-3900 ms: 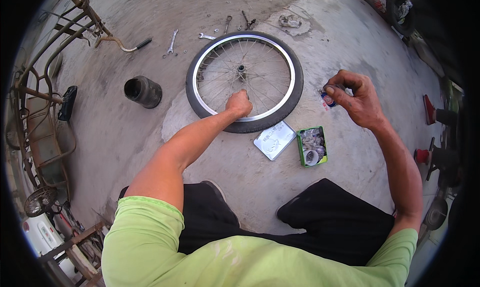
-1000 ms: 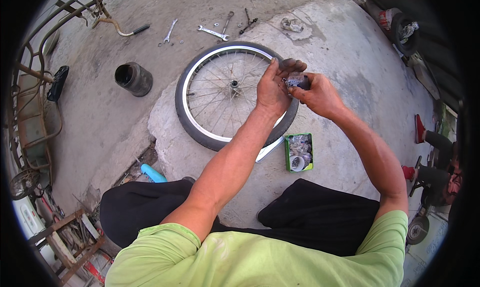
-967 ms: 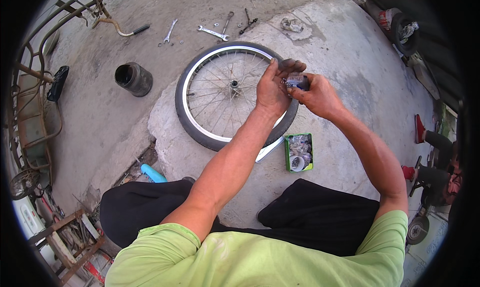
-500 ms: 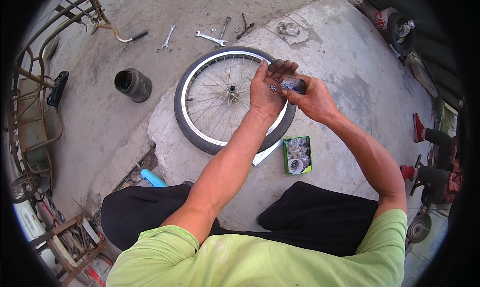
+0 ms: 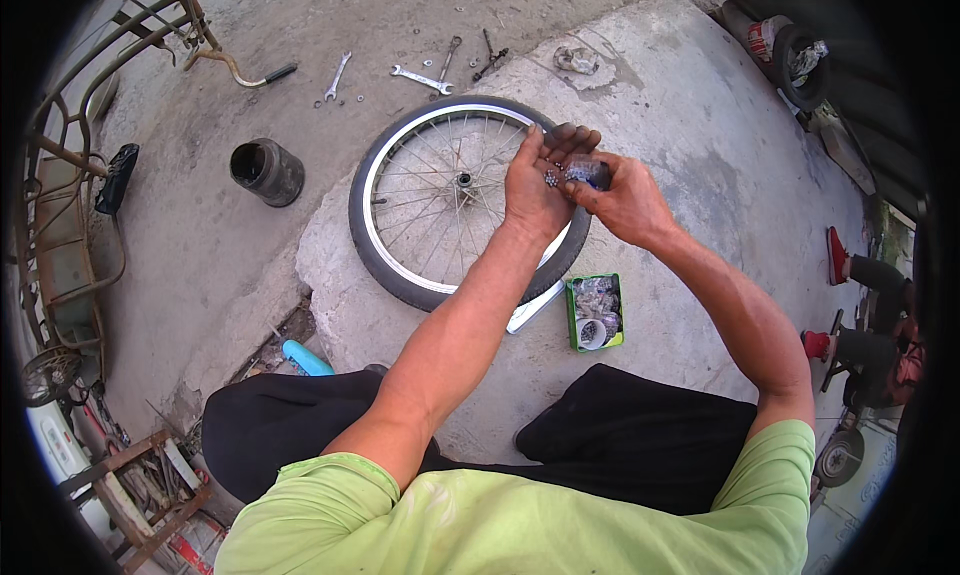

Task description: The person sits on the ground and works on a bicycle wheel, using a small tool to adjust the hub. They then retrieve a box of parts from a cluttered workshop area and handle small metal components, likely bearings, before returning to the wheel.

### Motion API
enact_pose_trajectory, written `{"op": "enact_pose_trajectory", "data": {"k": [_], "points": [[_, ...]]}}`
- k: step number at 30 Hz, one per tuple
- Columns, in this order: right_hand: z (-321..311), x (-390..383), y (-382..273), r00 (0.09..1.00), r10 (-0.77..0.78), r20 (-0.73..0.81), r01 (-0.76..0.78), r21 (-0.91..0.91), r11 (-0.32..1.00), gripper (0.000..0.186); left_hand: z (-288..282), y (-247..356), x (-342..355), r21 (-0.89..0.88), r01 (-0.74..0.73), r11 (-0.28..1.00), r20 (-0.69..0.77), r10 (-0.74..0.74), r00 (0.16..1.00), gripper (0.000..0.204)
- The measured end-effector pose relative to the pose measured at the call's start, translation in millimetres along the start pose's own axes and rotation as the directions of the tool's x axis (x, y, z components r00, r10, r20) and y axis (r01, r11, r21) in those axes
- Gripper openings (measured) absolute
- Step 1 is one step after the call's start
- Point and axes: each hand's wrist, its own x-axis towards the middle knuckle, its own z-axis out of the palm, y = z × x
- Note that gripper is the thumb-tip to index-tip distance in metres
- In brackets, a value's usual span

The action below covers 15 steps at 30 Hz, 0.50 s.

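My left hand (image 5: 538,190) is cupped palm up over the right side of a bicycle wheel (image 5: 362,200), holding several small shiny bearing balls (image 5: 551,178) in its palm. Pinched in my right hand (image 5: 632,203) is a small clear plastic packet (image 5: 583,167), tilted over that palm; more balls seem to be inside it. The wheel lies flat, with a black tyre, silver rim and its hub (image 5: 463,181) facing up. Nearer to me, a green box (image 5: 599,348) contains plastic bags and a white cup (image 5: 591,334) of small balls.
Beyond the wheel lie wrenches (image 5: 422,79) and loose nuts. A dark metal can (image 5: 268,173) stands at left, near a rusty cart frame (image 5: 75,225). A turquoise object (image 5: 306,358) is by my left knee. Another person's red shoes (image 5: 836,256) show at far right.
My two hands have shifted very slightly to the right together. The packet is still over my left palm, where the balls remain clustered. Wheel and box have stayed put.
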Motion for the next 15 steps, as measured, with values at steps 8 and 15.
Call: {"op": "enact_pose_trajectory", "data": {"k": [8,15], "points": [[-8.4,-5.8,-3.1,0.999,-0.031,-0.023,0.033,0.123,0.992,0.029,12.4,3.9,-3.1,-0.036,0.022,0.999,-0.011,-0.022,1.000,0.045],[-0.8,1.0,17.7,0.996,-0.084,-0.008,0.084,0.181,0.980,0.030,1.1,2.9,2.8,0.052,-0.020,0.998,-0.038,0.022,0.999,0.045]]}}
